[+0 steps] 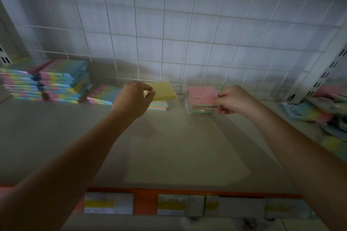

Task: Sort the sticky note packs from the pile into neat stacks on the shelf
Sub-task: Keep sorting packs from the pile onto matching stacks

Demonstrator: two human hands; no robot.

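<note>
- At the back of the shelf (169, 146), your left hand (131, 99) pinches a yellow-topped pack (161, 90) by its near left corner, thumb and fingertips closed on it; the pack sits tilted over a short stack of striped packs (158, 104), mostly hidden beneath it.
- Just right of that, your right hand (233, 100) pinches the right edge of a pink-topped pack (201, 94) lying on a small clear-wrapped stack (201, 108); small print on the pink face is too small to read.
- Far left: tall stacks of pastel packs (56, 82), blurred, the outermost cut off by the frame.
- Far right: a loose pile of packs (315, 112), partly cut off, single items hard to separate.
- Front edge: price labels (109, 203), unreadable.
</note>
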